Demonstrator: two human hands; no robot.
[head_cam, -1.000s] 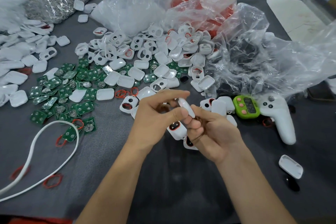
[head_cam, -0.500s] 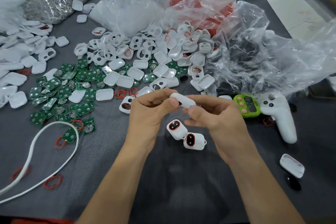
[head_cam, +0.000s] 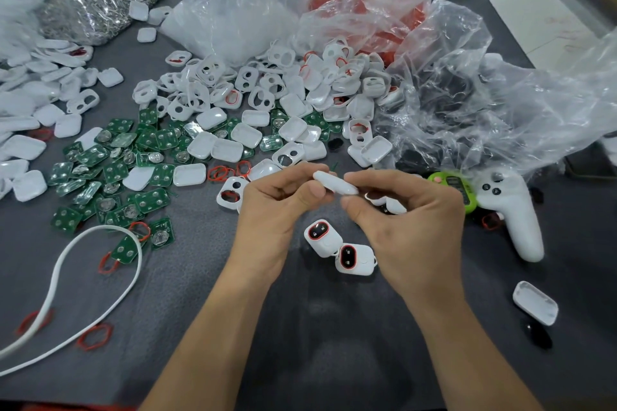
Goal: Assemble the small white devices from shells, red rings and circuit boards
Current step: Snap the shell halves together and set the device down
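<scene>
Both hands hold one small white device point(head_cam: 335, 182) above the grey table, seen edge-on. My left hand point(head_cam: 277, 207) pinches its left end between thumb and fingers, and my right hand point(head_cam: 405, 213) pinches its right end. Just below the hands lie two assembled white devices with red rings point(head_cam: 323, 237) point(head_cam: 354, 259). A heap of white shells point(head_cam: 267, 93) spreads behind the hands. Green circuit boards point(head_cam: 113, 170) cover the table to the left. Loose red rings point(head_cam: 230, 171) lie near the left hand.
Crumpled clear plastic bags point(head_cam: 450, 77) stand at the back and right. A white game controller point(head_cam: 514, 210) and a green timer point(head_cam: 459, 185) sit right of my hands. A lone white shell point(head_cam: 535, 307) lies at lower right. A white cable point(head_cam: 66, 294) loops at lower left.
The hands have lifted and spread apart, turning the white device flat and edge-on. The two finished devices under them have come into full view.
</scene>
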